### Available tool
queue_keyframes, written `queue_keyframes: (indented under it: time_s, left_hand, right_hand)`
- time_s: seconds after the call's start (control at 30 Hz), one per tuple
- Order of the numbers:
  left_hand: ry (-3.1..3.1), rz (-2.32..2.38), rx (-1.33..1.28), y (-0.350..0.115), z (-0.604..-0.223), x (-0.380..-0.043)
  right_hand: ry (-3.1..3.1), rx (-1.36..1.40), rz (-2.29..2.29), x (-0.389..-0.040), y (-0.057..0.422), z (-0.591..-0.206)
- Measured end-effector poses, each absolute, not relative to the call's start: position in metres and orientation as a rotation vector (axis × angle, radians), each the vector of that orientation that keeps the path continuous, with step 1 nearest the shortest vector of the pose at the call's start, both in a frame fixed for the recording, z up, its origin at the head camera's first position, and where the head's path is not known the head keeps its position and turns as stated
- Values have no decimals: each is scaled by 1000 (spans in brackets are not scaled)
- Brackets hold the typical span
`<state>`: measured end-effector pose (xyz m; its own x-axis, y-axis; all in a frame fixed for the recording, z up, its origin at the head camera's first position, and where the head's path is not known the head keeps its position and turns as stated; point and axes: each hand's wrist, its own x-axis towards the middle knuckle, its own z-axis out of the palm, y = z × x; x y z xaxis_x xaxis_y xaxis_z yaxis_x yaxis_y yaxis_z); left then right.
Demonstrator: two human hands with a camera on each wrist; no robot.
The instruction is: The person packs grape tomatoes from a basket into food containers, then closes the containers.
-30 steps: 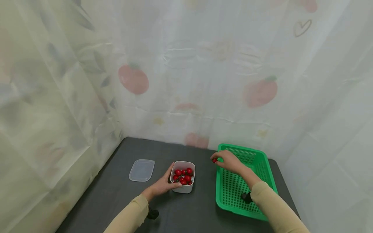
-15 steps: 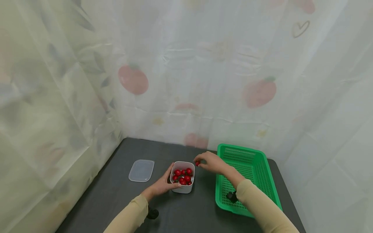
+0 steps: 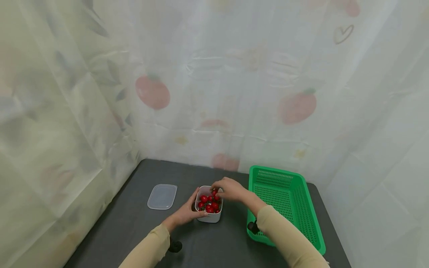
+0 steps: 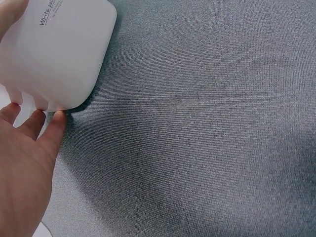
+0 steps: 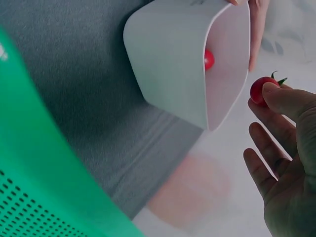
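A white square plastic container (image 3: 209, 217) stands on the dark table with several cherry tomatoes (image 3: 208, 207) inside. My left hand (image 3: 184, 214) grips it from the left, thumb along the near wall and fingers on the far side. In the left wrist view, fingertips (image 4: 59, 116) touch the lower wall of the container (image 4: 64, 54). My right hand (image 3: 231, 190) is over the container's right rim. Between thumb and index finger it pinches one red cherry tomato (image 5: 261, 91) with a green stem, seen beside the container's mouth in the right wrist view.
A green perforated basket (image 3: 285, 208) stands to the right, partly covered by the right forearm. Left of the container lies a translucent square lid (image 3: 162, 196) on the table (image 3: 134, 223). Printed curtains (image 3: 214, 93) hang behind the table and along both sides.
My right hand has moved left from over the basket's edge to the container, carrying the pinched cherry tomato. My left hand keeps its grip on the container.
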<state>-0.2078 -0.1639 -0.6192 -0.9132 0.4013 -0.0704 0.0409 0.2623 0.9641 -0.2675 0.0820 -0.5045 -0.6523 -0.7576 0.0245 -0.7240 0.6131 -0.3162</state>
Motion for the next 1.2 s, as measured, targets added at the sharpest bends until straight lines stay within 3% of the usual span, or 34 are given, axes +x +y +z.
queue_keyframes:
  time_s: [0.7, 1.03, 1.2]
  left_hand:
    - [2269, 1609, 376, -180, -615, -200]
    - [2358, 1601, 371, -218, -605, -187]
    - [2509, 1633, 242, -247, -596, -188]
  right_hand:
    - [2726, -1191, -302, -266, 62, -526]
    - [2776, -1283, -300, -262, 58, -514]
    - [2767, -1365, -343, -248, 39, -500]
